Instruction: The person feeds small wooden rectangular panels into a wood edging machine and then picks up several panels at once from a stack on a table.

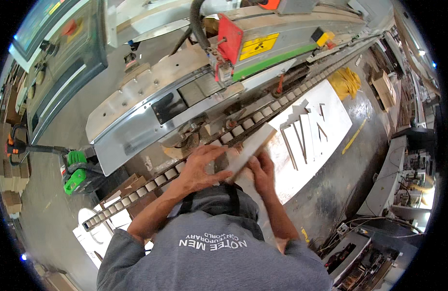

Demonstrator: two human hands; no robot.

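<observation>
A narrow pale board (252,151) is tilted between my hands, in front of my waist. My left hand (200,169) curves around its near end, with the thumb against the board and the fingers reaching over the blurred area beside it. My right hand (263,173) grips the board's right edge with bent fingers. Just beyond both hands runs a track of pale rollers (238,131). Right of my right hand, several narrow strips (306,136) lie on a white panel (287,182).
A long grey machine (292,29) with a green band and a red plate (230,39) stands ahead. Its metal table (132,140) juts toward the left. A green and black tool (76,172) is at left. A yellow cloth (344,82) lies beyond the panel.
</observation>
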